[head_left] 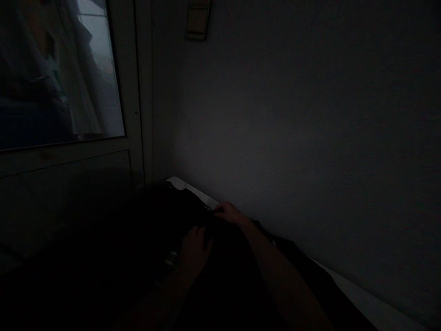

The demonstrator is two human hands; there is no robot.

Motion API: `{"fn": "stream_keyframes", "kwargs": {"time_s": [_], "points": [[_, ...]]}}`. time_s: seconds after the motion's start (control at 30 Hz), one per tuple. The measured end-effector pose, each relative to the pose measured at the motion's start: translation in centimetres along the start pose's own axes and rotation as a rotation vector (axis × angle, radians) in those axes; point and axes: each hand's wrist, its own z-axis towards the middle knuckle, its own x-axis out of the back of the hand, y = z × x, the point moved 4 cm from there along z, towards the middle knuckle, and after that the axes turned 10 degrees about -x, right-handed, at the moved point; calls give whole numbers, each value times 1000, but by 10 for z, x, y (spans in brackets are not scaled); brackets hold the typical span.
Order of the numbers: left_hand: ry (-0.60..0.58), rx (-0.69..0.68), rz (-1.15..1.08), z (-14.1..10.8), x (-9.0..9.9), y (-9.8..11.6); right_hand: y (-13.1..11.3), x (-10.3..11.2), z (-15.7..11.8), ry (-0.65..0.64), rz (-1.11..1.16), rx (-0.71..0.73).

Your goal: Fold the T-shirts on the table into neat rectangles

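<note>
The scene is very dim. A heap of black cloth point(296, 262) lies under both hands, and its shape is lost in the dark. My right hand point(229, 214) reaches to the far edge of the cloth, its fingers pinching a fold. My left hand point(195, 253) rests on the cloth closer to me, in deep shadow, so its fingers are hard to make out. A small pale glinting item point(171, 258) shows just left of that hand; it is too dark to identify.
A white-topped surface point(365, 294) runs along a grey wall point(292, 115) beneath the cloth. To the left stands a door with a glass pane point(62, 78). A pale wall plate point(198, 18) is mounted high up.
</note>
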Motion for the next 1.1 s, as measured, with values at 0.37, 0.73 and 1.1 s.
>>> {"fn": "stream_keyframes", "kwargs": {"time_s": [0.37,0.73,1.1], "points": [[33,139,-307,11,-6,-13,-30,1,-13,-87,215,144],[-66,110,-222,7,-6,-6,31,12,-26,195,-309,-54],[170,6,-359,11,-1,-11,21,-8,-64,475,-470,-107]]}}
